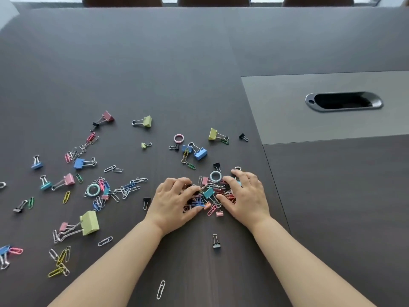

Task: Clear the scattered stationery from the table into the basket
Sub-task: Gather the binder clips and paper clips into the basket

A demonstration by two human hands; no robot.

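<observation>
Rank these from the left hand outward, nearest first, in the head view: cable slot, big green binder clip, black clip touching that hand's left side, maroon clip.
1. black clip, right against the left hand, on its left side.
2. big green binder clip, lower left.
3. maroon clip, far upper left.
4. cable slot, far right.

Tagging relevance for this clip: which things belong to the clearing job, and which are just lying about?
Job: clip pile, left hand, right hand, large green binder clip, pink ring; basket not in view.
Lying about: cable port, chair backs.
</observation>
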